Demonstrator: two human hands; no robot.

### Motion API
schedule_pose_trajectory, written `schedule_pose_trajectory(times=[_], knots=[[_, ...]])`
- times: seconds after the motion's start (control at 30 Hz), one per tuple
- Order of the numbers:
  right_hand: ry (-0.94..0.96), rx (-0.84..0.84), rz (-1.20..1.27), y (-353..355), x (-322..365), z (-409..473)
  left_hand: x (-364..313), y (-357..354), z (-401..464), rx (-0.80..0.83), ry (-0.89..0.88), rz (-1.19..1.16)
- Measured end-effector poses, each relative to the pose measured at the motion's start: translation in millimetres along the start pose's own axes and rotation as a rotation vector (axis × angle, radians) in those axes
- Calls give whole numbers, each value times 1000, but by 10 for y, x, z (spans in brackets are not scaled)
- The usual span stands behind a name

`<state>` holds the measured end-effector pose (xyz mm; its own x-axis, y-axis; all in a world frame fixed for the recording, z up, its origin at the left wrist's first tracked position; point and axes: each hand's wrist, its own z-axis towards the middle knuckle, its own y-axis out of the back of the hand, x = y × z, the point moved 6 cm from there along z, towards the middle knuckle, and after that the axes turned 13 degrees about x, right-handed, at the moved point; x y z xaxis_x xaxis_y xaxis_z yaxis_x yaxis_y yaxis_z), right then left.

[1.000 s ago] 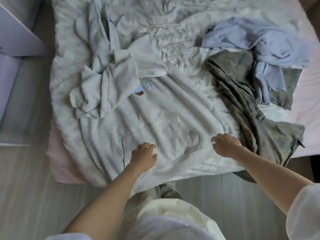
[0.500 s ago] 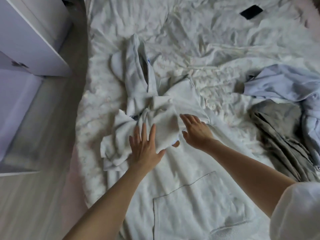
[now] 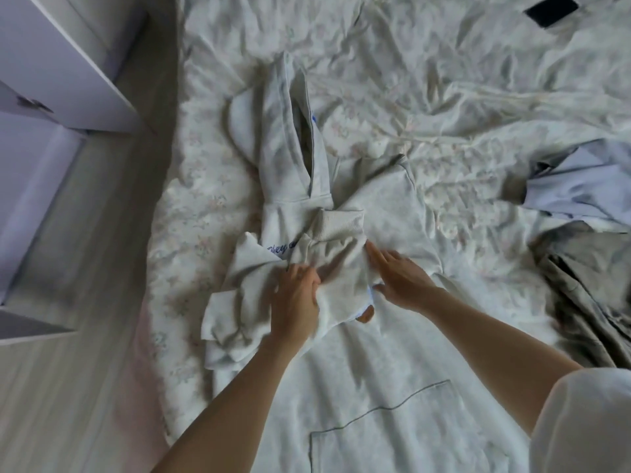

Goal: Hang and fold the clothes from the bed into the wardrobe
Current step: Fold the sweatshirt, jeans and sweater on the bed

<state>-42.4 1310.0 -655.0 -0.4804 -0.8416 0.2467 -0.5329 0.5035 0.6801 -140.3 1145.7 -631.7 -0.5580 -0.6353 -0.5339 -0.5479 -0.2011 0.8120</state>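
— Fingers of the left hand (image 3: 296, 295) curl down into the bunched sleeve (image 3: 327, 264) of the pale hoodie (image 3: 358, 370), gripping a fold of it

— And the right hand (image 3: 401, 279)?

— Its fingers lie straight and close together, flat on the same sleeve, just right of the left fingertips

— Where is the hoodie?

— Spread front-up on the bed (image 3: 444, 80); its hood (image 3: 290, 138) lies beyond both sets of fingertips, its pocket (image 3: 392, 435) back toward the wrists
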Motion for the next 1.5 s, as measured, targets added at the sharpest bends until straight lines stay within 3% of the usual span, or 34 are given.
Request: schedule_pose_trajectory(times=[0.1,0.23,0.33,0.43,0.5,0.57,0.7,0.77,0.87,1.0,1.1,1.17,1.23,1.4,1.5], knots=[[-8,-176,56,239,-19,-2,53,257,-14,-115,110,-223],[-33,-364,272,545,-437,-262,-346,348,51,-140,-25,-119],[-284,-559,634,777,-1190,-596,-611,98,253,131,18,-76],[-608,-579,942,728,-2030,-925,-651,-276,361,496,163,113],[-657,-551,1084,562,-2396,-996,-795,-396,427,530,144,260],[-652,-475,1105,427,-2481,-967,-1004,-468,533,511,112,210],[-490,-419,867,583,-2193,-892,-1499,-579,759,448,57,-284],[-326,-427,736,676,-2088,-801,-1690,-598,809,400,-25,-320],[-247,-366,654,680,-2093,-718,-1764,-696,796,436,32,-408],[-247,-52,181,488,-2053,-686,-1785,-735,665,415,-96,-259],[-308,58,173,411,-2094,-646,-1756,-690,606,368,-151,-154],[-375,24,262,432,-2070,-650,-1669,-570,547,231,-115,-151],[-402,-92,148,500,-1941,-700,-1561,-458,458,106,-67,-154],[-239,-510,-65,720,-1399,-1033,-1288,-463,205,242,37,-127],[-198,-604,-59,780,-1226,-1183,-1206,-461,102,258,98,-233]])
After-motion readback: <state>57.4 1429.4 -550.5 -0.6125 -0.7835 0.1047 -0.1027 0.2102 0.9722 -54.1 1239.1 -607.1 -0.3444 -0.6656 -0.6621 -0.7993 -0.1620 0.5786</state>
